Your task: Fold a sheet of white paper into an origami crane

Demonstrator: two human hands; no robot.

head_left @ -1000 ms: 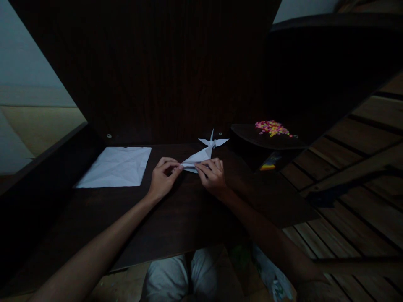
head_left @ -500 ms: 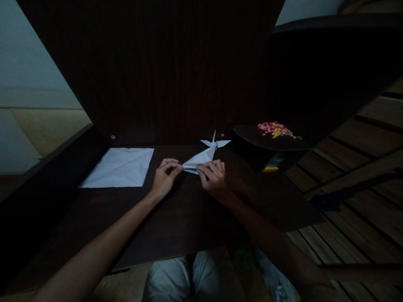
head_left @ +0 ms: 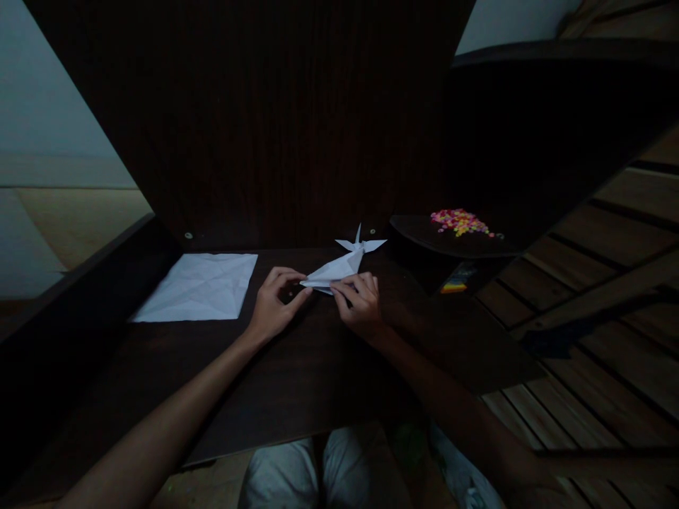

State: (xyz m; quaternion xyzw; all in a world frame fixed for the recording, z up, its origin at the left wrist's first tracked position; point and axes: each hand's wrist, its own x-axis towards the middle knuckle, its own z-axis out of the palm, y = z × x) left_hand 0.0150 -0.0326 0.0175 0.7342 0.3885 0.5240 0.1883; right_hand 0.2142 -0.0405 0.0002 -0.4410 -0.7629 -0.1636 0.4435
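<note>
A piece of folded white paper (head_left: 335, 270), narrowing to a point at its left end, lies low over the dark table. My right hand (head_left: 363, 304) pinches its lower right edge between thumb and fingers. Around the pointed left tip is my left hand (head_left: 276, 302), with thumb and forefinger spread apart; whether a fingertip touches the paper I cannot tell. Just behind the folded paper stands a white paper crane (head_left: 359, 246), its wings spread and partly overlapped by the piece I hold.
Left on the table (head_left: 254, 396) lies a creased white sheet (head_left: 196, 286). A small corner shelf (head_left: 419, 231) at the right bears a heap of pink and yellow bits (head_left: 460, 222). A dark panel (head_left: 265, 127) rises behind, and a raised side board (head_left: 79, 283) bounds the left.
My left thumb and forefinger have parted from their pinch on the paper's left tip. My right hand keeps its hold. The whole view has shifted slightly.
</note>
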